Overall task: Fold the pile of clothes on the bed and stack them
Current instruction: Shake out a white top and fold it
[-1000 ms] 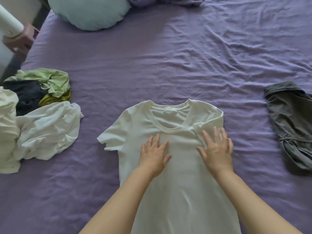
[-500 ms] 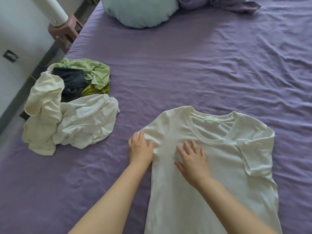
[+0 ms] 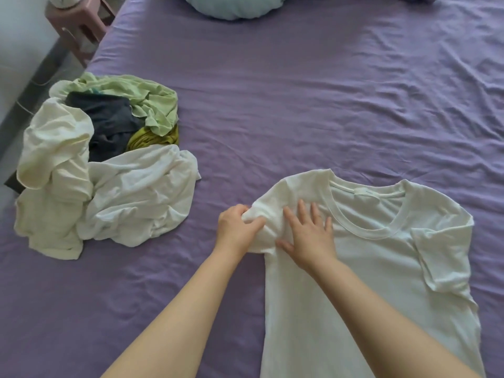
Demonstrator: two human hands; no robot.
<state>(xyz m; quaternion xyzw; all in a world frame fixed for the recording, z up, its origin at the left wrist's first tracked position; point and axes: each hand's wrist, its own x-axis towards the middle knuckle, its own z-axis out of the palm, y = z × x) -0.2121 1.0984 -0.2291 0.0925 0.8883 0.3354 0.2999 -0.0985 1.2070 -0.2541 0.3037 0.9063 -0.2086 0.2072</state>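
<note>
Since half a second ago: left hand (image 3: 237, 230) now gripping the bunched left sleeve (image 3: 261, 216) of the white T-shirt (image 3: 354, 268), fingers and thumb curled round the fabric where before only resting on it; right hand (image 3: 309, 236) as before, flat and spread on the chest just beside that sleeve, near the collar. T-shirt spread face up on the purple bed sheet (image 3: 300, 105), its far sleeve folded inward. Left of the T-shirt, well apart: the unfolded pile of clothes (image 3: 103, 165) unchanged, white pieces in front, dark and green ones behind; a pale blue pillow (image 3: 231, 6) far beyond the collar.
</note>
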